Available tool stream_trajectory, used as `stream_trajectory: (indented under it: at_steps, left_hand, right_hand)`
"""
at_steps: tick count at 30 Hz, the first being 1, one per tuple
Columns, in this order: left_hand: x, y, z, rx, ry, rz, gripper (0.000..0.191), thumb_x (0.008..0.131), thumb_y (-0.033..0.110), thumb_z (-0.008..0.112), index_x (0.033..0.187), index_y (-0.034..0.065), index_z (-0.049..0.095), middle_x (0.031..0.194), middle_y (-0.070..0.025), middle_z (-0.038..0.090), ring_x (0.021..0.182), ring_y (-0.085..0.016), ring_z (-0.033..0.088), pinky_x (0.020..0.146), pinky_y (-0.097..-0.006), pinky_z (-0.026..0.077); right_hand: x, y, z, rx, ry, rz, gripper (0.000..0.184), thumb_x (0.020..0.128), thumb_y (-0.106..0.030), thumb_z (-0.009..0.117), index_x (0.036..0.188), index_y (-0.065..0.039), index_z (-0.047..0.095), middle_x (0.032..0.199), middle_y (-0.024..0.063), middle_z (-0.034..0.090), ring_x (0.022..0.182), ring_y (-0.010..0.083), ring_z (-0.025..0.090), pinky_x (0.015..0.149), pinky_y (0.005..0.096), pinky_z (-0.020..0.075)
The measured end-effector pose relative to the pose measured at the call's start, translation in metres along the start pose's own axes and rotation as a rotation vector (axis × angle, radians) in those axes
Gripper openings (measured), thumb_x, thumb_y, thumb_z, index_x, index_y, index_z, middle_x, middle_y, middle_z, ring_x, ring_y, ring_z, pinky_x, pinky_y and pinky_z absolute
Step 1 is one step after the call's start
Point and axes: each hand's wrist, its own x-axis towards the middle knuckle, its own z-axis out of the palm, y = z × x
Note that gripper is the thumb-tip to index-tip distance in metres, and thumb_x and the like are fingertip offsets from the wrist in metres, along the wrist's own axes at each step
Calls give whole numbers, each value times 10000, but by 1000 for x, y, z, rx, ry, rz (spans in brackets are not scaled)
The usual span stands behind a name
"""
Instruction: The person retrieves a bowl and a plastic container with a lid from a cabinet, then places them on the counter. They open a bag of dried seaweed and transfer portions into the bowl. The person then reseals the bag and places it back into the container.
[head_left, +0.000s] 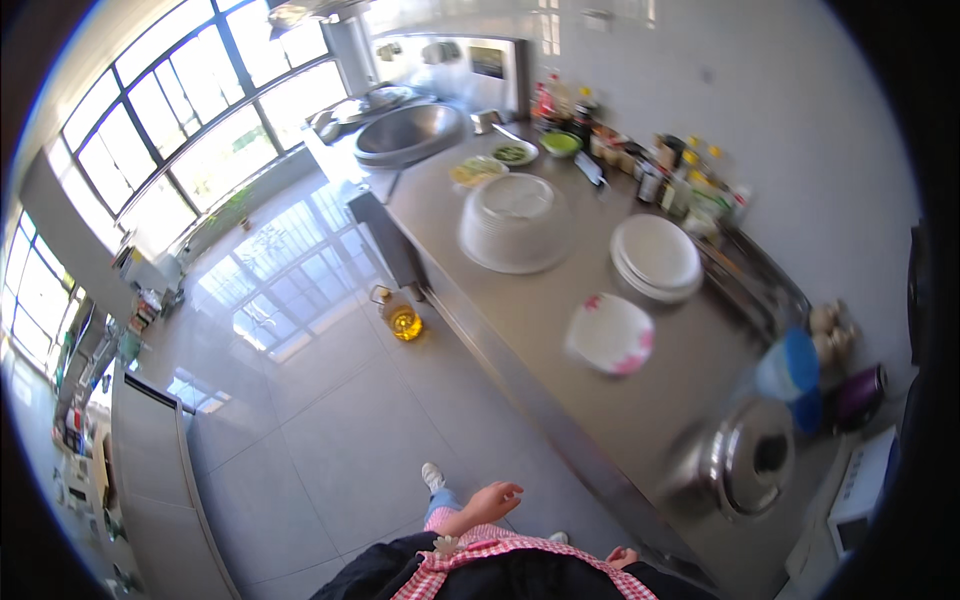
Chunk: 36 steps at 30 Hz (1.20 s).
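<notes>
My left hand (496, 501) hangs in front of the pink checked apron (517, 541), its fingers loosely bent and nothing in them. At the lower edge, my right hand (622, 556) shows only in part, beside the apron and near the front edge of the stainless steel counter (551, 330). Its fingers are mostly hidden. On the counter are an upside-down stack of white bowls (514, 225), a stack of white plates (658, 255) and a white dish with pink flowers (611, 334). A lidded steel pot (750, 457) stands closest to my right hand.
A jug of yellow oil (401, 319) stands on the tiled floor by the counter. Sauce bottles (652, 180) line the wall. Beyond are plates of cut food (480, 171), a green bowl (561, 142) and a large wok (409, 133). A cabinet (154, 480) stands at left.
</notes>
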Motion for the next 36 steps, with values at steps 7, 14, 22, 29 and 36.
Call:
stream_trajectory:
  at_steps: [7,14,22,29,36]
  left_hand:
    - [-50,-95,-178,-152,280,-170,282,816,229,593,1066,97,602,879,-118,637,765,-230,628,693,-340,500]
    - [-63,-154,-366,-378,706,-213,254,822,188,593,1034,51,615,895,-119,642,786,-210,638,676,-301,499]
    - [-28,-297,-546,-427,777,-254,239,830,126,580,1039,12,592,855,-76,621,750,-154,615,649,-258,488]
    - [-93,-472,-619,-808,1138,-684,228,804,82,558,991,-48,557,731,-101,603,579,-149,593,504,-255,481]
    - [-28,-582,-727,-1033,1175,-933,186,802,67,542,951,-44,551,710,-80,580,552,-131,555,487,-247,463]
  right_hand:
    - [-61,243,214,-809,-267,176,159,820,-225,562,744,-87,543,676,72,598,623,190,591,539,317,475]
    - [-146,430,394,-1532,-573,-92,171,837,-193,561,943,-60,547,703,122,612,536,189,579,463,283,464]
    - [-92,611,528,-1930,-273,-43,202,856,-193,516,864,-4,586,713,107,634,548,166,590,443,266,458]
    - [-118,823,726,-2097,-513,-327,143,792,-148,568,736,-17,585,627,94,610,472,172,563,403,298,447]
    - [-241,1063,949,-1894,-1101,-288,178,792,-140,573,932,-38,610,662,71,613,501,134,563,450,253,449]
